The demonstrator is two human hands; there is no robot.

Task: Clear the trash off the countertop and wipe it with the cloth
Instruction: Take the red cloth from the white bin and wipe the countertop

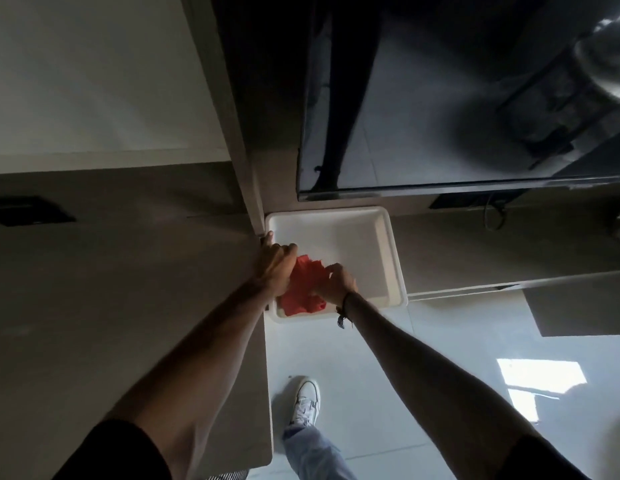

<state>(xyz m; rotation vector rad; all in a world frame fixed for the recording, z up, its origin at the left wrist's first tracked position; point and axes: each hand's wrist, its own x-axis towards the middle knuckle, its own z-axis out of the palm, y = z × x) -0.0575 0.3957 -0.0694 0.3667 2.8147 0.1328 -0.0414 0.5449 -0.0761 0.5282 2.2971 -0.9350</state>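
Note:
A white rectangular bin (388, 244) stands on the floor against the end of the brown countertop (128, 289). Inside its near-left corner lies a crumpled red cloth (303, 287). My left hand (275, 266) is at the counter's edge over the bin's left rim, fingers curled against the cloth. My right hand (334, 284) is closed on the cloth's right side, inside the bin. The rest of the bin's interior shows only bare white.
A large dark glossy panel (457, 98) hangs above and behind the bin. A dark rectangular cut-out (28, 211) sits at the counter's far left. My white shoe (305, 400) stands on the pale tiled floor (423, 358) right of the counter.

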